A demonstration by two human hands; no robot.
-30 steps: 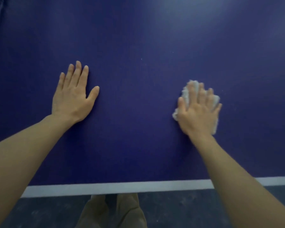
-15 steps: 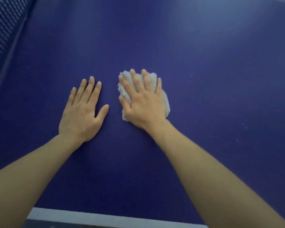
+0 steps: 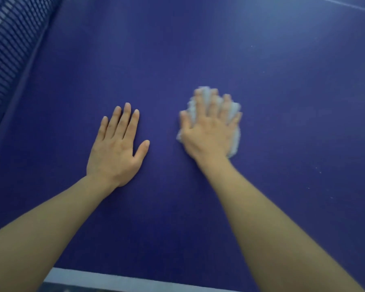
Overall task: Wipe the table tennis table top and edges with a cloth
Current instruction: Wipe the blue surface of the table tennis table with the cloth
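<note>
right hand [image 3: 209, 131], fingers flat, slightly spread, blurred, pressing cloth [image 3: 235, 142] | has swept rightward away from left hand [image 3: 116, 150], flat, fingers together | table [image 3: 282, 81] wiping continues, edges probably untouched

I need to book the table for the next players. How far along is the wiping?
Nothing shows as finished; no wiped patch can be told from the rest. In hand: the right hand presses the cloth flat on the table top, blurred mid-stroke, while the left hand rests flat beside it. Left: pale specks to the right, the white edge and the strip by the net.
</note>
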